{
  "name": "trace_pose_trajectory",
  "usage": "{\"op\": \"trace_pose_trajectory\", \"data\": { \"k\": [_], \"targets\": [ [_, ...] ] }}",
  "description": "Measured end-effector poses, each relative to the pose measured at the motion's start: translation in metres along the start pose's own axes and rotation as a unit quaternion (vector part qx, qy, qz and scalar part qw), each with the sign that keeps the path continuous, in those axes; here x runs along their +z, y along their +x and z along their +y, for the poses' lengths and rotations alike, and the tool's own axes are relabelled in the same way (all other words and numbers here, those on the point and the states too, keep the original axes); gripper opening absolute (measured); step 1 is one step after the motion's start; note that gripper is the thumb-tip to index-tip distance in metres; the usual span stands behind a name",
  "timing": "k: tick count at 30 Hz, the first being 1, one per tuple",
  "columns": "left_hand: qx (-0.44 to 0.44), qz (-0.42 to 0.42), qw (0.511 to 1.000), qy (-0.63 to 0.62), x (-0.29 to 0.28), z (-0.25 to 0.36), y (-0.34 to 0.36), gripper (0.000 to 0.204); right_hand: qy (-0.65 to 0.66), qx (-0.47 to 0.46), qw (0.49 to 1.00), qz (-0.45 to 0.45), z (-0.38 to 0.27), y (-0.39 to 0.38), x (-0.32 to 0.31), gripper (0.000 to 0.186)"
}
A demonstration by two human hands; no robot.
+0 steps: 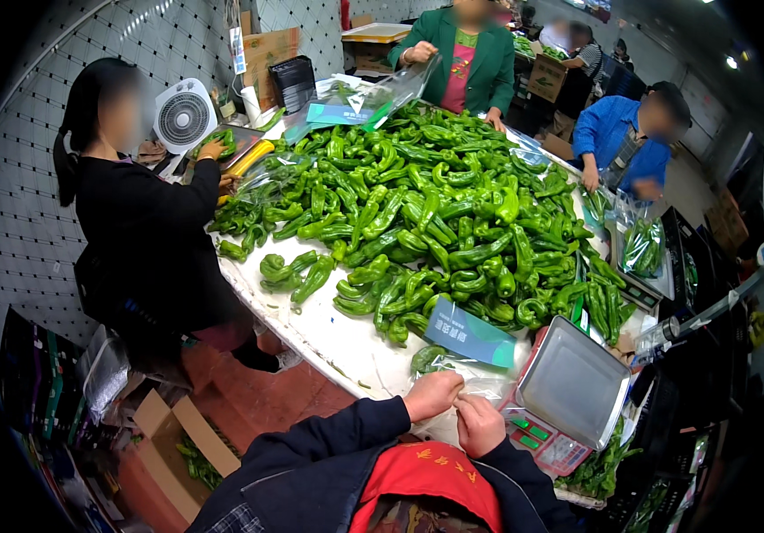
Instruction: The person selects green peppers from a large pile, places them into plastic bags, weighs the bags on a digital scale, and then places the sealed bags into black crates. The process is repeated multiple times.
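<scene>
My left hand (435,395) and my right hand (478,420) are close together at the near edge of the table, both pinched on the rim of a clear plastic bag (489,387). A teal printed panel (469,334), seemingly part of the bag, lies just beyond them, with a few green peppers (428,360) beside it. A big heap of long green peppers (435,222) covers much of the white table (311,333). To my right, a red scale (542,444) with a grey steel pan (571,377) stands near my right hand.
Three co-workers surround the table: black jacket (142,222), green jacket (462,80), blue shirt (622,133). A fan (182,115) stands left. An open carton (160,449) sits on the floor at lower left. Another scale with bagged peppers (641,247) and black crates (684,484) are right.
</scene>
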State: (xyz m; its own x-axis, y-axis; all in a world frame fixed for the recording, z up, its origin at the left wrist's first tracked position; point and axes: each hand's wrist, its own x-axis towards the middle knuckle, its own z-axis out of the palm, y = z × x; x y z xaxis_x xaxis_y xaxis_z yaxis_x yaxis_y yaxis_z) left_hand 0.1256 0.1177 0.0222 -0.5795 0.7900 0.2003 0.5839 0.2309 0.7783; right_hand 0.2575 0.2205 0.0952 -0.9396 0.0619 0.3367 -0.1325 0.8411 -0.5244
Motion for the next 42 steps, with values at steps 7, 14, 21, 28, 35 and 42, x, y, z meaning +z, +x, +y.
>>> {"op": "trace_pose_trajectory", "data": {
  "k": [7,14,21,28,35,42],
  "targets": [
    [0.016,0.103,0.993,0.059,-0.021,0.022,0.004,0.011,-0.254,0.114,0.932,-0.233,0.025,-0.014,-0.001,0.031],
    [0.102,0.114,0.988,-0.007,-0.039,0.069,0.007,0.01,-0.195,0.048,0.949,-0.245,0.026,0.007,0.012,0.038],
    [-0.066,0.116,0.937,-0.324,-0.089,0.073,-0.008,0.014,-0.158,0.003,0.987,-0.04,0.014,0.035,0.027,0.041],
    [-0.308,0.181,0.682,-0.638,-0.143,0.046,-0.049,0.018,0.049,-0.049,0.965,-0.253,0.01,0.05,0.073,0.066],
    [-0.205,0.077,0.971,-0.096,-0.173,0.021,-0.098,0.005,0.694,0.228,0.653,-0.2,-0.002,0.088,0.083,0.065],
    [-0.296,0.242,0.766,-0.517,-0.184,-0.003,-0.104,0.014,0.347,0.056,0.881,-0.317,-0.021,0.093,0.14,0.074]
  ]
}}
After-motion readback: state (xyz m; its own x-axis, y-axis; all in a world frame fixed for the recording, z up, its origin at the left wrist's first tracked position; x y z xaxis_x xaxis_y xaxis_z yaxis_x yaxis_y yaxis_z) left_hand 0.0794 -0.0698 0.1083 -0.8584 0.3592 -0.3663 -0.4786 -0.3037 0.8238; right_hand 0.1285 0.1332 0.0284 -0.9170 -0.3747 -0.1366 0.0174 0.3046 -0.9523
